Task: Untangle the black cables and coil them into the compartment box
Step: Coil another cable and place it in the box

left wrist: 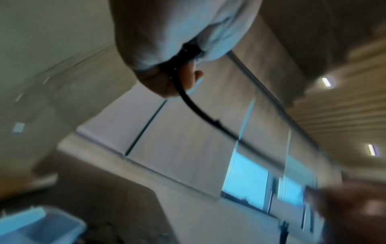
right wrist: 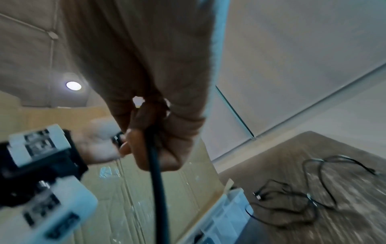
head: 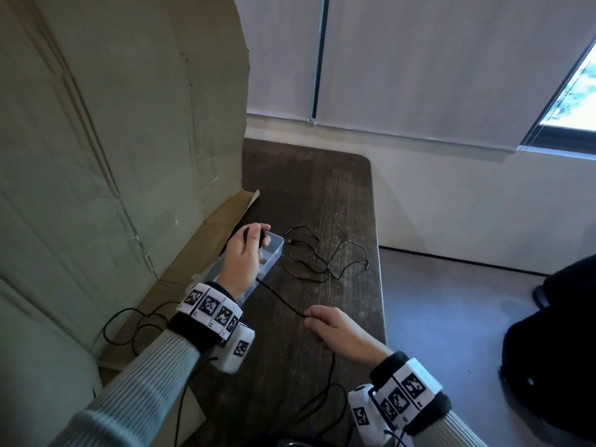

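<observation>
My left hand (head: 248,253) hovers over the clear compartment box (head: 274,253) and grips a small coil of black cable (left wrist: 188,105) between curled fingers. That cable (head: 280,300) runs taut down to my right hand (head: 329,327), which pinches it above the dark table; the pinch shows close up in the right wrist view (right wrist: 153,148). Behind the right hand the cable trails off toward the near table edge. A second black cable (head: 325,256) lies loose and looped on the table right of the box, also seen in the right wrist view (right wrist: 313,189).
A tall sheet of cardboard (head: 113,140) stands along the left, its flap lying under the box. The dark wooden table (head: 322,188) is narrow, with its right edge close to the loose cable. Another thin black wire (head: 129,324) lies on the cardboard by my left forearm.
</observation>
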Motion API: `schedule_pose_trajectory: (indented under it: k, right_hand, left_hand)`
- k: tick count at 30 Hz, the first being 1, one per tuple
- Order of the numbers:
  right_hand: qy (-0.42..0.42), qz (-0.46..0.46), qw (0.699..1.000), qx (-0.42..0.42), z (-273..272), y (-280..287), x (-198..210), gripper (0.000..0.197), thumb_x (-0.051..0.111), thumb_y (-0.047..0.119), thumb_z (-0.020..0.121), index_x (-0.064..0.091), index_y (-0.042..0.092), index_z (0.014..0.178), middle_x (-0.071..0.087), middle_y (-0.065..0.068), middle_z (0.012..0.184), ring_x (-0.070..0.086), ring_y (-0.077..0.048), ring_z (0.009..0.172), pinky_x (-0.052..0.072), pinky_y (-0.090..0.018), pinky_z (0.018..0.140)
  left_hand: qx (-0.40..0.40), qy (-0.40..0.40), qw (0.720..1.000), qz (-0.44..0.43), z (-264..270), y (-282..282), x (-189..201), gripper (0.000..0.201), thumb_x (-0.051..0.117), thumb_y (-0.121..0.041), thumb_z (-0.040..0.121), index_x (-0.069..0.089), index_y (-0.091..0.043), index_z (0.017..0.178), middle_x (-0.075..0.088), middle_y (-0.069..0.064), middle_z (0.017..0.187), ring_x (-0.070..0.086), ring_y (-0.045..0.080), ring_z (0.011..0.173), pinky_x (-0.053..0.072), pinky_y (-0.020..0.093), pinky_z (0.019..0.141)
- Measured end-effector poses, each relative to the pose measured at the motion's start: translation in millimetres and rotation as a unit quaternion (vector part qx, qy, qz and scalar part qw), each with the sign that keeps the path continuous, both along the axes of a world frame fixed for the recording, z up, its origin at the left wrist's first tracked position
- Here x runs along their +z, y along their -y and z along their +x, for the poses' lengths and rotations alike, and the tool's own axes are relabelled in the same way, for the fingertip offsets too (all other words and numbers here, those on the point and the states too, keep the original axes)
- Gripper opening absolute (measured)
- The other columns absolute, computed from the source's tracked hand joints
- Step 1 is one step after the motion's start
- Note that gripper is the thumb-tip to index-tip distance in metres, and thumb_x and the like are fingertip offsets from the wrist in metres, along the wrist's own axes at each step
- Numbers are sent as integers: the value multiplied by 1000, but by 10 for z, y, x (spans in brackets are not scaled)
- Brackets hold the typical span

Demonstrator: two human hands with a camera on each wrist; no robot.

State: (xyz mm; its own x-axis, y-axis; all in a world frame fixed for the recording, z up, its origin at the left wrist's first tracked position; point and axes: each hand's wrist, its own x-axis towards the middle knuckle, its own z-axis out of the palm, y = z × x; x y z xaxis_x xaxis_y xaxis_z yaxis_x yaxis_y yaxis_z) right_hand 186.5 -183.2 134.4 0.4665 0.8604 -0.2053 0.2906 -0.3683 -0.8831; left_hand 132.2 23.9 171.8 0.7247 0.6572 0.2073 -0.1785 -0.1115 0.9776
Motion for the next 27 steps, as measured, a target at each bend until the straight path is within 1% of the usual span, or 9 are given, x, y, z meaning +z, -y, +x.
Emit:
schedule_pose_trajectory:
  k: [2,4,9,12,14,17,21,24,27]
  right_hand:
    - [80,32,995,48,-22,18,168,21,49,18,99,62,30,87,55,20,61,46,0,51,37,-14,52]
    - [126,80,987,65,-40,7,288,19,52,20,98,66,32,94,60,21,70,53,-2,58,43,-18,56]
    - [143,190,970,-59,39,-98,328,15,58,17,95,74,18,94,69,11,83,58,-5,70,45,-21,66]
    - [78,214,966,-123,108,-139,244,14,60,13,94,74,14,92,73,0,85,65,-11,80,50,-25,75]
    - [36,219,962,-158,128,-151,196,10,64,15,91,74,13,88,72,0,77,64,-7,71,51,-21,67]
    - [-78,229,945,-220,154,-112,165,12,62,21,92,66,10,87,53,6,57,42,-4,45,35,-18,43]
    - [-165,234,934,-215,180,-82,43,9,53,16,98,56,9,92,44,5,59,35,-5,46,30,-17,43]
    - [-114,190,960,-171,146,-59,-91,16,49,13,99,65,14,97,46,7,61,39,-2,46,32,-16,43]
    - [-53,128,983,-118,118,-6,-226,25,48,11,100,67,25,110,48,11,58,42,2,48,35,-14,46]
  left_hand:
    - [-16,-69,967,246,-19,-33,-85,32,31,-33,103,59,-21,95,55,-9,73,50,5,57,41,19,56]
    - [-77,-143,911,379,-49,9,-151,39,26,-39,102,61,-24,95,59,-10,74,57,5,64,43,22,63]
    - [-205,-199,888,359,-90,119,-234,85,3,-74,85,60,-12,81,62,0,74,58,9,67,47,25,70]
    - [-292,-190,879,324,-134,208,-193,54,44,-70,81,65,-20,80,65,-2,72,59,11,66,46,35,65]
    - [-303,-194,877,318,-157,217,-178,48,55,-65,79,68,-20,86,67,1,74,62,11,67,49,34,64]
    - [-275,-156,927,203,-162,170,-144,45,53,-52,90,69,-10,87,63,8,68,51,20,55,41,31,51]
    - [-179,-88,979,-29,-155,160,-98,42,40,-35,97,67,-3,98,68,4,74,49,10,53,35,19,42]
    - [-132,-38,973,-185,-134,86,-39,52,32,-37,101,60,5,114,70,15,106,68,16,80,52,25,55]
    - [-137,3,953,-268,-154,19,-7,57,30,-40,100,49,6,127,61,20,124,63,26,112,57,40,79]
